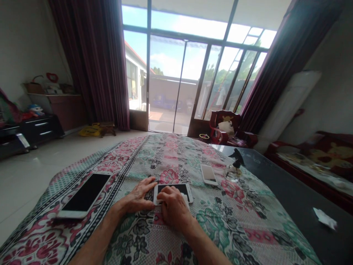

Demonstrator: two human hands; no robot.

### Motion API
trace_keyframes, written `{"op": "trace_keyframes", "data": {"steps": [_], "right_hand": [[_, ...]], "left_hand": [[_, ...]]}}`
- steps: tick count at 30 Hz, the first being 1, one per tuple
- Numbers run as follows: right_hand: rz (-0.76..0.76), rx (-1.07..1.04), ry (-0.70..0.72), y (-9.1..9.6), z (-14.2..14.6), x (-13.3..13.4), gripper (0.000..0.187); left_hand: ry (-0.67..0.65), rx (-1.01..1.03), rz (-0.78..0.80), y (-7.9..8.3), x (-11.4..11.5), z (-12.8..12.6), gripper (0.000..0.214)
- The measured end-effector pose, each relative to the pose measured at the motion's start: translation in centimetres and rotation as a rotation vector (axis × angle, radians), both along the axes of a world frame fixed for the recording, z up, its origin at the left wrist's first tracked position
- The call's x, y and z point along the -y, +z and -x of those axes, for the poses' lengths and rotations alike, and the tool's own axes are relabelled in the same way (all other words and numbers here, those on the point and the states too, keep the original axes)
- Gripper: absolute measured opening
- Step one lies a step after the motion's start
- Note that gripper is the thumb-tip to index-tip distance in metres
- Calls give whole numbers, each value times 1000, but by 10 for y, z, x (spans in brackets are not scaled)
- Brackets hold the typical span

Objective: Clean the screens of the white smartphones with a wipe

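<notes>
A white smartphone with a dark screen lies sideways on the flowered cloth in front of me. My left hand rests at its left end, thumb and fingers spread against the edge. Over the screen is my right hand, its fingers curled and pressed down on a white wipe, most of which the hand covers. To the right lies a smaller white phone, and beyond it stands a clear spray bottle with a black trigger head. A large white tablet with a black screen lies on the left.
The flowered tablecloth covers the table, with a dark glossy surface along its right. A crumpled white packet lies there. Further off are a red wooden chair, a glass door and a black cabinet.
</notes>
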State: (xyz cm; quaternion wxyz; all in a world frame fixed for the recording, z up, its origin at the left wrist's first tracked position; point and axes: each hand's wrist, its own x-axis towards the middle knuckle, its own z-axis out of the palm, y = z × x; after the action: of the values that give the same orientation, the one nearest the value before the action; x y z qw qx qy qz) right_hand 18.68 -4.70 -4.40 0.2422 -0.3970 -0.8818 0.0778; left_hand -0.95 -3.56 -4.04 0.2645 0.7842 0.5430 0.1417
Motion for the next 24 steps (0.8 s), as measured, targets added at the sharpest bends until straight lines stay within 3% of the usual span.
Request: {"op": "trace_keyframes", "data": {"steps": [5,15,24], "right_hand": [[6,-23,-8,-2,-3,7,21],[-10,-33,-29,-11,11,-16,22],[16,-47,48,-1,4,2,19]], "left_hand": [[-15,10,-16,-2,-1,0,76],[-3,10,-25,-10,-5,2,77],[-20,29,-23,-8,-4,3,77]]}}
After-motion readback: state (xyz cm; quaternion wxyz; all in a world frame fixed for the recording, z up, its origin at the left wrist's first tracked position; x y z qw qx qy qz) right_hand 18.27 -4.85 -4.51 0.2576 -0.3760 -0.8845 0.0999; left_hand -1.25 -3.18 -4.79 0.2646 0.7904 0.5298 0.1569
